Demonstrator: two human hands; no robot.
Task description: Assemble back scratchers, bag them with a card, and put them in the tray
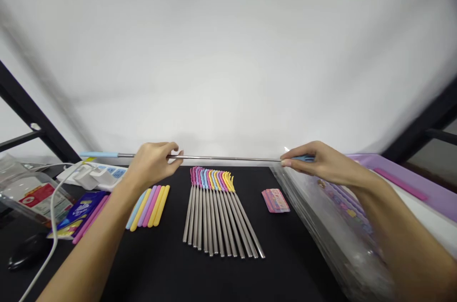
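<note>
Both hands hold one long steel rod (228, 158) level above the far edge of the black bench (171, 268). The left hand (152, 164) pinches the rod between thumb and fingers near a pale blue sleeve (100, 154) that covers the rod's left end. The right hand (317, 161) closes its grip on a blue piece (303, 158) at the rod's right end; how far that piece sits on the steel I cannot tell, since the fingers hide it.

Below the rod lies a row of steel straws (217, 219), close together, their bent ends tipped in pink, blue and yellow. To their left lie loose silicone tubes (150, 207) in blue, yellow and pink, partly under the left forearm. A small stack of pink cards (275, 200) lies right of the straws, and clear bags (339, 216) are piled at the right, with a lilac tray (410, 180) behind them. A power strip (96, 174) and a white cable (53, 211) sit far left.

To do this well, I judge that the rod should stay straight and level, the hands pulling or pushing along its axis only; a thin rod held this far apart bows easily. The left pinch looks light, so a firmer hold close to the sleeve would steady it. Keeping the rod clear above the straws avoids scattering the row.
</note>
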